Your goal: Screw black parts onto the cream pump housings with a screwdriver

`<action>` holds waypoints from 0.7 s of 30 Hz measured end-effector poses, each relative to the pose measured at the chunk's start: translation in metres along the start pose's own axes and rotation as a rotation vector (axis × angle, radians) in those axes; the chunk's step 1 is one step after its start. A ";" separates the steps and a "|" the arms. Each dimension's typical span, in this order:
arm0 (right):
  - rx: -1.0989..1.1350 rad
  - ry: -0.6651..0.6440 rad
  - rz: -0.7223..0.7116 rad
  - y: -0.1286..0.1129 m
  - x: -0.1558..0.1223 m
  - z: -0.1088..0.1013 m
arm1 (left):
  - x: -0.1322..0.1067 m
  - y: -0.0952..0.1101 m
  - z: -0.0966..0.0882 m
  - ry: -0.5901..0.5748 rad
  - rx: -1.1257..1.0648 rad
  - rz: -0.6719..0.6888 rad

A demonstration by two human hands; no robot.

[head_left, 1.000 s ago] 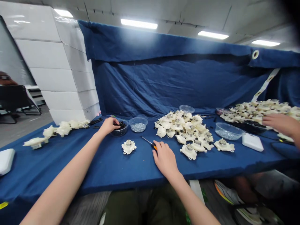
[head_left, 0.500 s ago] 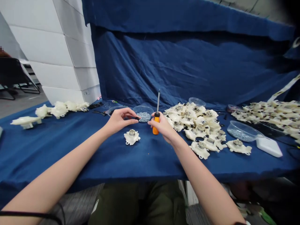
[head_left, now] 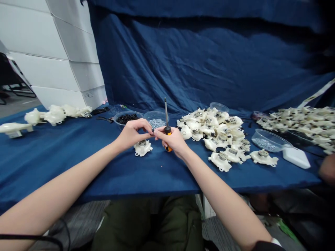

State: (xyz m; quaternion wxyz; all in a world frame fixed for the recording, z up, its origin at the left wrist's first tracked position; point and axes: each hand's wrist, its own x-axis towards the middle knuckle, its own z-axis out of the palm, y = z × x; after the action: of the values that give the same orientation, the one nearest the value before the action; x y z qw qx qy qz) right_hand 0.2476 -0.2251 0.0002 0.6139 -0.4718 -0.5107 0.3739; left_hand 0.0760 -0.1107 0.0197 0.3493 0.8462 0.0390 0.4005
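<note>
My left hand (head_left: pixel 133 134) and my right hand (head_left: pixel 170 137) meet above the blue-covered table (head_left: pixel 78 164). Left fingertips pinch a small dark piece, too small to identify. My right hand grips an orange-handled screwdriver (head_left: pixel 166 118), its steel shaft pointing up. Just below the hands lies a cream plastic housing (head_left: pixel 142 148) with a metal centre. Behind them stand a clear bowl of black small parts (head_left: pixel 127 118) and a clear bowl of silver screws (head_left: pixel 156 122). A large heap of similar cream housings (head_left: pixel 211 130) lies to the right.
A second heap of housings (head_left: pixel 300 120) lies at far right, near a clear bowl of screws (head_left: pixel 269 140) and a white block (head_left: pixel 295 157). A co-worker's hand (head_left: pixel 327 169) enters at the right edge. Loose housings (head_left: pixel 53 115) lie at left, before stacked white boxes (head_left: pixel 57 59).
My left hand has left the black-parts bowl and now pinches a small piece. My right hand has lifted the screwdriver upright from the table. The hands have drawn together.
</note>
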 end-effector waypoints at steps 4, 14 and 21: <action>0.035 0.028 0.007 0.002 0.003 -0.002 | 0.001 -0.002 -0.002 -0.076 0.025 -0.079; 0.117 0.029 -0.038 0.001 0.003 -0.012 | 0.002 -0.004 -0.038 -0.507 0.120 -0.453; 0.146 -0.006 -0.025 -0.005 0.000 -0.008 | -0.001 -0.008 -0.034 -0.623 0.090 -0.458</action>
State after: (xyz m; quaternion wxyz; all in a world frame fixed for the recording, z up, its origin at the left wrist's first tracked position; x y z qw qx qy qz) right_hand 0.2553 -0.2283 0.0051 0.6498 -0.4183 -0.4897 0.4037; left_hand 0.0535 -0.0862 0.0287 0.3873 0.9112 0.1366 0.0340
